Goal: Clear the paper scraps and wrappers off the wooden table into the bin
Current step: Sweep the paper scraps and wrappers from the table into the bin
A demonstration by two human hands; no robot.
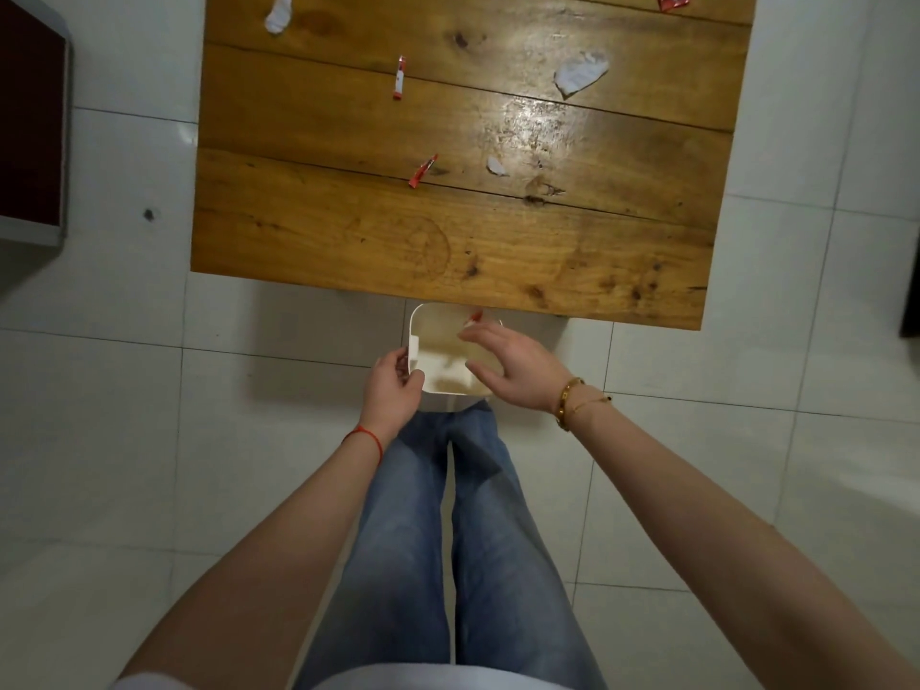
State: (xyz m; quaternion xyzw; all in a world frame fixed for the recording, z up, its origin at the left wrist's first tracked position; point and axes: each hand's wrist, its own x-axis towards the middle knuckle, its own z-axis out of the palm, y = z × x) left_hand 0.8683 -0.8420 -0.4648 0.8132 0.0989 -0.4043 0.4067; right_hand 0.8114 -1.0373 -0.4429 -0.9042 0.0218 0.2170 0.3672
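A white square bin (417,325) stands on the floor at the near edge of the wooden table (348,251). My left hand (393,390) grips the bin's left rim, thumb inside. My right hand (508,368) hovers over the bin's opening with its fingers spread. A small red wrapper (473,318) sits just off its fingertips, above the bin's far rim. On the table lie a red-and-white wrapper (399,78), a red wrapper (423,170), a large white paper scrap (580,74), a small white scrap (497,166), a white scrap (279,14) at the far left and a red wrapper (672,0) at the far right.
My legs in blue jeans (448,540) stand right behind the bin. White floor tiles surround the table. A dark red cabinet (30,117) stands at the left edge. A dark object (911,311) shows at the right edge.
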